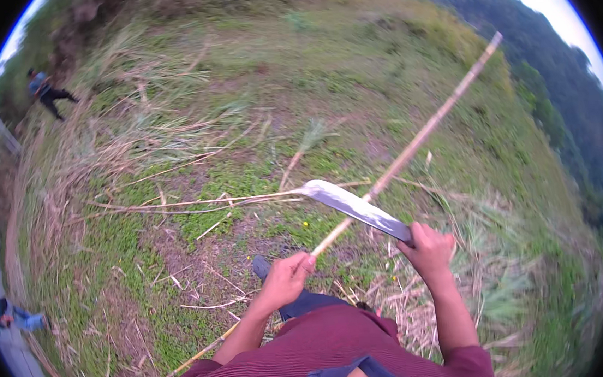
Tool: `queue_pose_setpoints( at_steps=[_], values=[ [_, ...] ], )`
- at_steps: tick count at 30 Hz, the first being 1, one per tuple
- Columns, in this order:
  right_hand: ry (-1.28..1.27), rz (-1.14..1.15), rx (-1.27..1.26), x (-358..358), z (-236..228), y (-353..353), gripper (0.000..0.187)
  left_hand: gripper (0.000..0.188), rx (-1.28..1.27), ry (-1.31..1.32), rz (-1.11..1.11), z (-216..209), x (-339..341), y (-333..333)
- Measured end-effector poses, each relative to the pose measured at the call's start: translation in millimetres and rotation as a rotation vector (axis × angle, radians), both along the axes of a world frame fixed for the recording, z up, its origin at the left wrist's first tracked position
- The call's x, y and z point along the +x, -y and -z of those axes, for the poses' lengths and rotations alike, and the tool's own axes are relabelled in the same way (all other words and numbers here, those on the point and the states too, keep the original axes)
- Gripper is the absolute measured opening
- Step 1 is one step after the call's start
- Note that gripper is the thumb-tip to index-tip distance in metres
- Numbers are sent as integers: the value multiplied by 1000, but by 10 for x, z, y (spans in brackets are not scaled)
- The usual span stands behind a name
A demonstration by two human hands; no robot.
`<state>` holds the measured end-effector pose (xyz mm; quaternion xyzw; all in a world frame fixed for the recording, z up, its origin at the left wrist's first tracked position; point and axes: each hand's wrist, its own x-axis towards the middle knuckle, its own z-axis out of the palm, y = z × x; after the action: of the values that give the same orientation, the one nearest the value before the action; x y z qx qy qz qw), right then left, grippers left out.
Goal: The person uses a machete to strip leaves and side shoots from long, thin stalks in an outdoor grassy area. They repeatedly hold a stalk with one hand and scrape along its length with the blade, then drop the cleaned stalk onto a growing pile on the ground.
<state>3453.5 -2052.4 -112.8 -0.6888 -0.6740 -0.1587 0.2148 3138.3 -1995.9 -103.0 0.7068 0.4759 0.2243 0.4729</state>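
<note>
My left hand (287,280) is closed round a long pale cane stalk (425,133), which slants up to the far right. A yellowish length of stalk (194,358) shows below my left forearm and seems to be the same cane's near end. In my right hand (426,248) is the dark handle of a machete, mostly hidden by the fingers. The machete's broad blade (352,204) points up and left and crosses in front of the cane. Whether the edge touches the cane I cannot tell.
Cut stalks (196,204) and a leafy cane top (308,142) lie on the grassy ground ahead. Dry leaves (423,299) are heaped at my right. One person (46,91) stands far left; another (14,316) is by a grey paved strip (10,353).
</note>
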Motion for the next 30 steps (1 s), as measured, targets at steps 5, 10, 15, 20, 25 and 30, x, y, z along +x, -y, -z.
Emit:
queue_pose_setpoints(
  at_steps=[5,10,15,20,25,30],
  values=[
    [-435,461,161,1036,32,-165,22,29,168,24,157,81,-187,9],
    [-209,157,95,357,206,-212,24,31,81,-16,117,90,-240,32],
    [-113,163,176,701,547,-305,27,31,106,22,100,61,-512,111],
    [-452,512,219,1270,279,-312,26,28,-7,39,121,60,-685,78],
    [-609,225,152,109,356,-135,21,20,-183,248,77,146,-365,-48],
    [-306,-87,195,-461,278,-28,33,21,-167,261,-42,-3,-92,-68]
  ],
)
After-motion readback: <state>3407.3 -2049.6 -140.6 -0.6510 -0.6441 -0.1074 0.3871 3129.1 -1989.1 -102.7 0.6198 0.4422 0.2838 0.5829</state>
